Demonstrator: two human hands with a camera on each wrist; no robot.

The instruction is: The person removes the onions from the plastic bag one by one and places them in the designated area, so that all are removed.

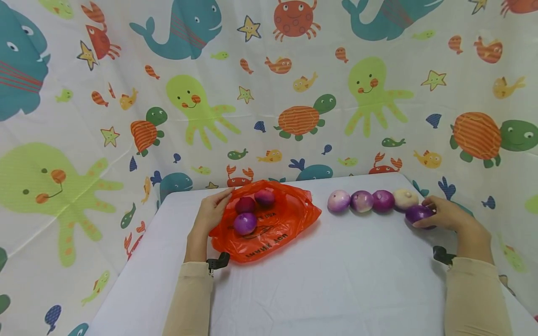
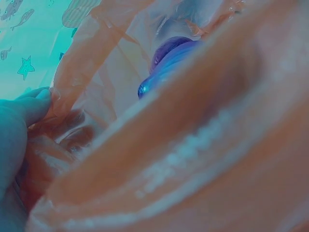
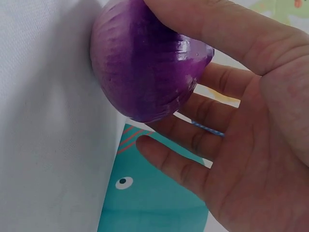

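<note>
My left hand (image 1: 213, 211) pinches the left edge of a red plastic bag (image 1: 290, 228) lying on the table. Inside or on the bag are three red onions (image 1: 245, 224); the left wrist view shows part of a purple onion (image 2: 169, 63) behind the blurred plastic. At the table's far right, my right hand (image 1: 447, 213) grips a dark purple onion (image 1: 418, 216) between thumb and fingers. Up close in the right wrist view, that onion (image 3: 145, 63) has a glossy skin and appears to touch the white cloth.
A row of onions stands along the back of the white-clothed table (image 1: 328, 280): a pale purple onion (image 1: 338, 201), two darker ones and a white onion (image 1: 405, 199) beside the gripped one. Behind hangs a curtain (image 1: 260, 158) printed with sea animals.
</note>
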